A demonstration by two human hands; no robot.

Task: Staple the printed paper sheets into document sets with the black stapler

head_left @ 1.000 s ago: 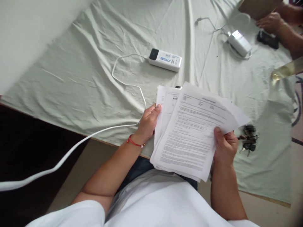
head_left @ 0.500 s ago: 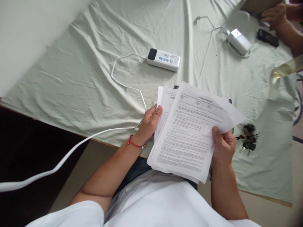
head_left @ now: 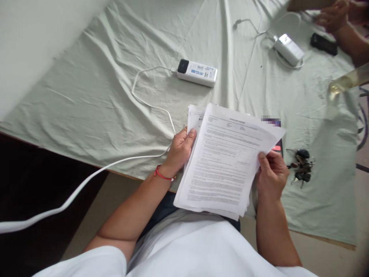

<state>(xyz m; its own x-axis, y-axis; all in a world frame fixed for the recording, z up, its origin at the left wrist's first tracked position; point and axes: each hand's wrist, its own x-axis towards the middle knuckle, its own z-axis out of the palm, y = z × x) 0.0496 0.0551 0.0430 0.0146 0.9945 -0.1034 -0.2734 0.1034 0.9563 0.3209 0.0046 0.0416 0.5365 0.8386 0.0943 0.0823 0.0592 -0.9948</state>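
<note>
The writing on the top sheet (head_left: 213, 165) is small: a short heading in capital letters stands near its upper edge, and below it come many dense grey lines, but they are too blurred for me to read. On the white rectangular device (head_left: 201, 79), which has a dark glossy end, there is blue and grey printing, also not legible.

The stack of papers (head_left: 194, 115) is thin, white and matt, and its sheets are slightly fanned, so that lower ones show at the left side. It is in front of the person's body, tilted, over the near edge of the table. The left hand (head_left: 180, 147) holds the left edge of the stack, thumb on top. The right hand (head_left: 272, 172) pinches the right edge of the top sheet, with the thumb above and the fingers bent.

The tablecloth (head_left: 100, 104) is pale green and full of soft wrinkles. A smooth white cable (head_left: 152, 105) runs in curves from the device. Just beside the right hand lies a bunch of keys (head_left: 302, 169), dark and metallic. A red string bracelet (head_left: 163, 175) goes around the left wrist
</note>
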